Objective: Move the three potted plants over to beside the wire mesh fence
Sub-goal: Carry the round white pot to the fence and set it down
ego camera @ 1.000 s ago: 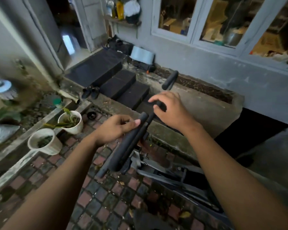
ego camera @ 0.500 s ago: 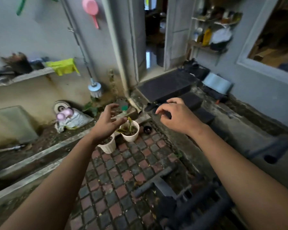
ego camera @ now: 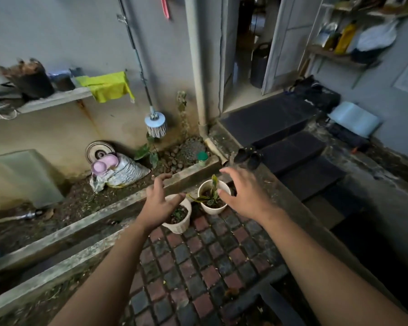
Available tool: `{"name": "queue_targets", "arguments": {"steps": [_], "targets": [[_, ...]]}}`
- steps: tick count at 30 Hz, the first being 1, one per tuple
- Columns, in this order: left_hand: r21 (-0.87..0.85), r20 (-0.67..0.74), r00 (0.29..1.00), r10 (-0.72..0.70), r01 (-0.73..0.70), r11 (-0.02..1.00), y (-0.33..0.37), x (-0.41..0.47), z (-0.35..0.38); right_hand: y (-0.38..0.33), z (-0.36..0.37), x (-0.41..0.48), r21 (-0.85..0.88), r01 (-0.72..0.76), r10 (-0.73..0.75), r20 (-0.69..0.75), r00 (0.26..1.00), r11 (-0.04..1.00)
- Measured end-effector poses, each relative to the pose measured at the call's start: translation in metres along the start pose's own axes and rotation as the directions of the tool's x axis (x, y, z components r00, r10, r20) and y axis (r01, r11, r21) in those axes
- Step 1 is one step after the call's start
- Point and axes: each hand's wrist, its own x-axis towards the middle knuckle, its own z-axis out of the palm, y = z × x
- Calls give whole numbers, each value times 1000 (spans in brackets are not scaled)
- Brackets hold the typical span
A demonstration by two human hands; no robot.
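Two white potted plants stand on the brick paving beside a concrete curb. The nearer pot (ego camera: 180, 221) holds a small dark plant; my left hand (ego camera: 159, 201) hovers over its left rim with fingers spread. The farther pot (ego camera: 213, 203) holds a plant with yellow-green leaves; my right hand (ego camera: 243, 194) is spread just right of it, thumb near its rim. Neither hand grips anything. Only these two pots are in view, and no wire mesh fence shows.
A concrete curb (ego camera: 104, 212) runs diagonally at left with a soil bed behind it. Dark steps (ego camera: 292, 147) lead to an open doorway at right, with shoes (ego camera: 249, 156) beside them. A mop (ego camera: 154, 124) hangs on the wall. A dark bar (ego camera: 257, 295) lies on the paving at the bottom.
My hands let go of the black handles a second ago. The view swung left toward the pots, and both hands have moved down closer to them, fingers spread.
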Motion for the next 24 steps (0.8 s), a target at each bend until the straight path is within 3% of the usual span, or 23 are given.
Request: {"name": "queue_targets", "arguments": {"steps": [8, 15, 17, 20, 24], "targets": [[76, 9, 968, -252, 250, 965, -280, 186, 85, 118, 296, 163, 264, -246, 257, -8, 966, 933], [55, -76, 935, -347, 351, 935, -523, 245, 201, 253, 554, 212, 408, -244, 243, 56, 968, 880], [10, -92, 951, -296, 298, 954, -572, 247, 224, 275, 599, 207, 460, -204, 211, 36, 977, 864], [-113, -146, 985, -94, 77, 991, -620, 251, 251, 293, 648, 204, 543, -93, 127, -26, 992, 835], [-353, -361, 928, 90, -226, 908, -646, 256, 289, 305, 691, 208, 624, 44, 51, -134, 990, 780]]}}
